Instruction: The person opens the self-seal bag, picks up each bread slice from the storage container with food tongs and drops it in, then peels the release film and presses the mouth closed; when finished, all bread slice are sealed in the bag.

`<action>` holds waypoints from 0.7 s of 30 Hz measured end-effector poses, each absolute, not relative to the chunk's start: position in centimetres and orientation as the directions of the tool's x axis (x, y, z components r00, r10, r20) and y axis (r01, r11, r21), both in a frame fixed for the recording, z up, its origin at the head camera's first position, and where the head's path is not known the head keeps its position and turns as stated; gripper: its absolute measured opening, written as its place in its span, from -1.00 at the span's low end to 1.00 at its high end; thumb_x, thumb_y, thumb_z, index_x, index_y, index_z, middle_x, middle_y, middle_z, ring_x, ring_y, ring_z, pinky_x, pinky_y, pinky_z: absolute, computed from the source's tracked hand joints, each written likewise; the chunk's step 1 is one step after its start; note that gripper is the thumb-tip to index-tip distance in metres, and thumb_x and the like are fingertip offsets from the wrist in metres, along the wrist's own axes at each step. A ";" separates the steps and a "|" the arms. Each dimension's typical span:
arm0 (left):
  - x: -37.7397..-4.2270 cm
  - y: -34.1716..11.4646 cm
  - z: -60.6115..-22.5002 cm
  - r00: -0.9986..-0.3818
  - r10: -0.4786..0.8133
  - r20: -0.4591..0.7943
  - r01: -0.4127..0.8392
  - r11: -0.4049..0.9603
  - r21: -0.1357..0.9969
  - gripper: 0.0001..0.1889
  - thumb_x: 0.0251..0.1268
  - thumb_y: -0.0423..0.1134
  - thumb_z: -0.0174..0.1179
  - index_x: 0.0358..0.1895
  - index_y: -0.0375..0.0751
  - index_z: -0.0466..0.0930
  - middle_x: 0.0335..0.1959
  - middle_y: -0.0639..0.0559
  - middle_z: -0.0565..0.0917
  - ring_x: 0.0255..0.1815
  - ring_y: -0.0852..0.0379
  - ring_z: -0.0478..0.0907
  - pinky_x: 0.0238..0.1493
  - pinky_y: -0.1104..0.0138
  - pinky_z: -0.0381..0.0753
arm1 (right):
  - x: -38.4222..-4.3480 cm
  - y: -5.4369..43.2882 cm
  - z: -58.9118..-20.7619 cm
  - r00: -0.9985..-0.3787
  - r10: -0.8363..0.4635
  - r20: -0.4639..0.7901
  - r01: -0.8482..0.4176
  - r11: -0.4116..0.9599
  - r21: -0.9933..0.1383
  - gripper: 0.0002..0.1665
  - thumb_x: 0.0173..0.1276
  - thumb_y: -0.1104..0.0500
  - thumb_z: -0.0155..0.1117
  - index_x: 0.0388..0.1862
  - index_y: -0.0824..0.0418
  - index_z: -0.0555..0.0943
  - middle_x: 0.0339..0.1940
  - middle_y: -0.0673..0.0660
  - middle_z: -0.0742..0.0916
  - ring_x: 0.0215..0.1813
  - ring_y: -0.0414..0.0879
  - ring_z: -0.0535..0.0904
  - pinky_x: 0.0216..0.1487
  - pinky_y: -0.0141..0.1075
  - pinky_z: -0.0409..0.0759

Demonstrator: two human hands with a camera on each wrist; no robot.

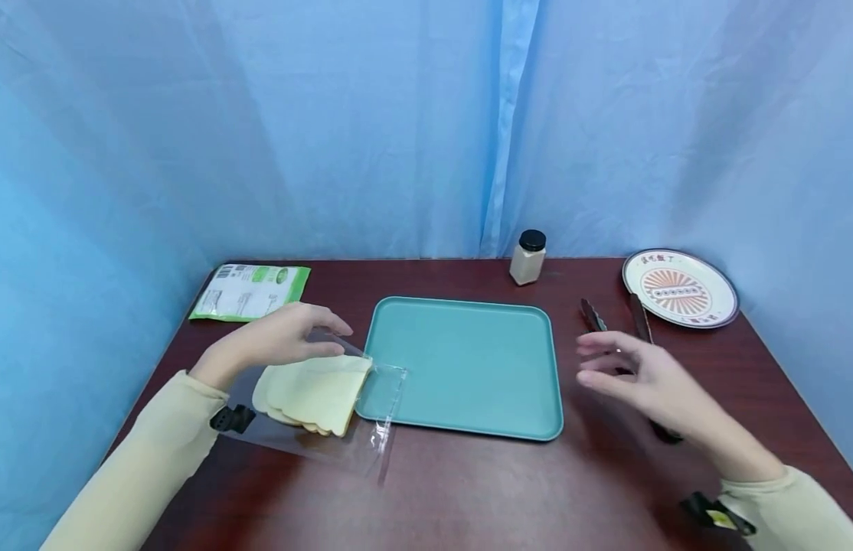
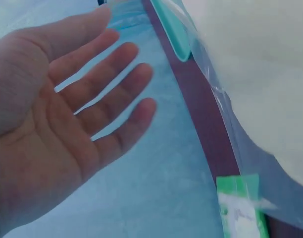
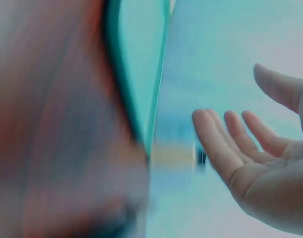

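Both L hand (image 1: 289,337) & R hand (image 1: 636,375) hover, fingers (image 2: 117,96) loose & released, L nr bagged bread (image 1: 316,389), R nr tray (image 1: 461,367)

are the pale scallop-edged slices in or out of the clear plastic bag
In: the clear plastic bag extends past the pale, scallop-edged slices in the head and left wrist views.

Pale slices (image 1: 315,392) overlapping in clear bag (image 1: 380,435), by teal tray (image 1: 461,367).

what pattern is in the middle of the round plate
The round white plate has orange rays around a central band; clearest in head view.
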State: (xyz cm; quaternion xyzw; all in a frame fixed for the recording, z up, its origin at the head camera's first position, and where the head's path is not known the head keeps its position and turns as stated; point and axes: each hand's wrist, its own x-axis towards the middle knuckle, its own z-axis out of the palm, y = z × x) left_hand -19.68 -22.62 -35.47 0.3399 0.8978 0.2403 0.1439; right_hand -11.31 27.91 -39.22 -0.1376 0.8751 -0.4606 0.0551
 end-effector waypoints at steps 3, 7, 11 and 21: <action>-20.7 -21.8 -35.7 -0.684 0.708 -0.175 0.524 0.644 0.557 -0.62 0.37 -0.26 0.35 0.20 -0.30 0.64 0.13 -0.15 0.68 0.15 -0.15 0.63 0.10 0.03 0.64 | -10.8 24.1 -40.0 -0.903 -0.430 -0.003 -0.157 0.336 -0.929 -0.48 0.44 0.18 0.37 0.33 0.24 0.52 0.17 0.29 0.68 0.10 -0.05 0.70 0.01 -0.26 0.67; -22.1 -20.7 -36.5 -0.627 0.751 -0.209 0.522 0.604 0.603 -0.61 0.35 -0.30 0.37 0.20 -0.35 0.64 0.13 -0.21 0.68 0.14 -0.16 0.63 0.12 0.03 0.63 | -10.0 18.7 -41.7 -0.785 -0.607 -0.126 0.049 0.141 -0.989 -0.39 0.44 0.23 0.36 0.37 0.45 0.44 0.24 0.44 0.61 0.13 0.10 0.68 0.06 -0.12 0.67; -23.2 -19.8 -37.2 -0.613 0.745 -0.263 0.480 0.615 0.625 -0.60 0.32 -0.29 0.40 0.19 -0.30 0.66 0.11 -0.14 0.70 0.11 -0.05 0.65 0.12 0.11 0.63 | -9.4 14.4 -42.5 -0.657 -0.701 -0.279 0.397 -0.007 -0.918 -0.31 0.43 0.22 0.36 0.38 0.57 0.36 0.28 0.47 0.58 0.16 0.13 0.66 0.08 0.00 0.65; -25.1 -20.3 -38.7 -0.601 0.706 -0.374 0.411 0.675 0.613 -0.66 0.29 -0.22 0.43 0.07 -0.29 0.70 -0.04 -0.01 0.74 -0.02 0.11 0.66 0.09 0.18 0.63 | -7.1 8.5 -45.0 -0.390 -0.815 -0.428 0.723 0.016 -0.691 -0.69 0.54 0.19 0.21 0.16 0.32 0.56 0.22 0.36 0.64 0.27 0.17 0.57 0.12 0.19 0.58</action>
